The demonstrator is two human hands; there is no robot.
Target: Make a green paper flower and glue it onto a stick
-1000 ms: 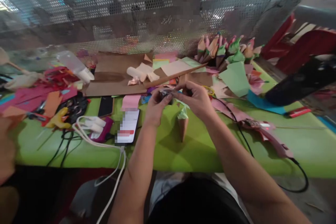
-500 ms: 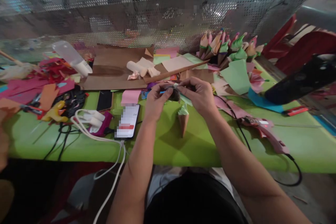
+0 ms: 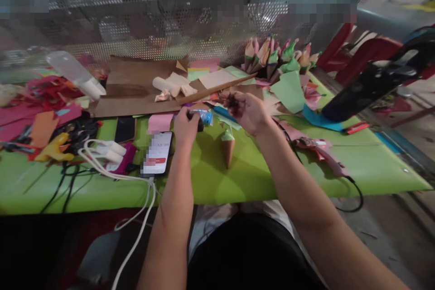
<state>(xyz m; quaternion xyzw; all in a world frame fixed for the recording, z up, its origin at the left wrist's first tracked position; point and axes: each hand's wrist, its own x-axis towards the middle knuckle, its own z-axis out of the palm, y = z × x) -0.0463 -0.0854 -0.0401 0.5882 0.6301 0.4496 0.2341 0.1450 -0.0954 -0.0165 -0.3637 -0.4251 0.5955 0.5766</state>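
My left hand [image 3: 186, 127] is closed, its thumb and fingers against a small dark object [image 3: 200, 124] that I cannot make out. A clear blue packet [image 3: 206, 116] lies beside those fingertips. To the right, my right hand [image 3: 249, 111] is raised with its palm turned partly inward. Motion and shadow smear its fingers, so whether they hold anything cannot be seen. Between my forearms, a small brown paper cone [image 3: 228, 153] with a pale green frilled top lies on the green table [image 3: 210, 186], its tip toward me.
Several finished-looking paper cones [image 3: 282, 56] stand bunched at the back right. A pink glue gun [image 3: 321, 147] lies at right near a black bottle [image 3: 360, 93]. On the left are a phone [image 3: 158, 154] with white cables, yellow-handled tool [image 3: 56, 147], clear bottle [image 3: 73, 72] and coloured scraps.
My hands were together over a small dark piece; now they are apart. The left has moved left beside the blue packet, the right has turned its palm inward. The view has shifted right.
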